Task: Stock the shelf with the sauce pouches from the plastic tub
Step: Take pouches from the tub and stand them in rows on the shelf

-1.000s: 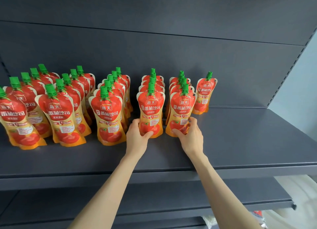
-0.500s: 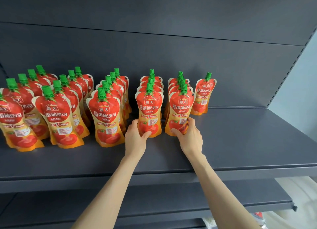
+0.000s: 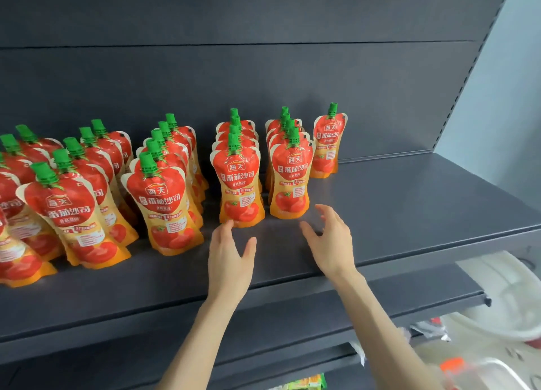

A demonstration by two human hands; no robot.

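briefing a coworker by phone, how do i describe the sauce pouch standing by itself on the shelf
On the dark grey shelf, follow the rows of red-and-orange sauce pouches rightward. Past the last row, near the back panel, stands the lone pouch. Unlike its neighbours, it has no pouch in front of it.

Green-capped tomato sauce pouches (image 3: pixel 237 185) stand in files, counted from the right: one lone pouch (image 3: pixel 328 144), a file of four, a second file of four, then two files of five, nineteen in all. A further file at the left edge shows two caps and is cut by the frame, so its count cannot be told. Two hands, the left hand (image 3: pixel 231 258) and the right hand (image 3: pixel 330 243); one shelf (image 3: pixel 409 214) bears every pouch.
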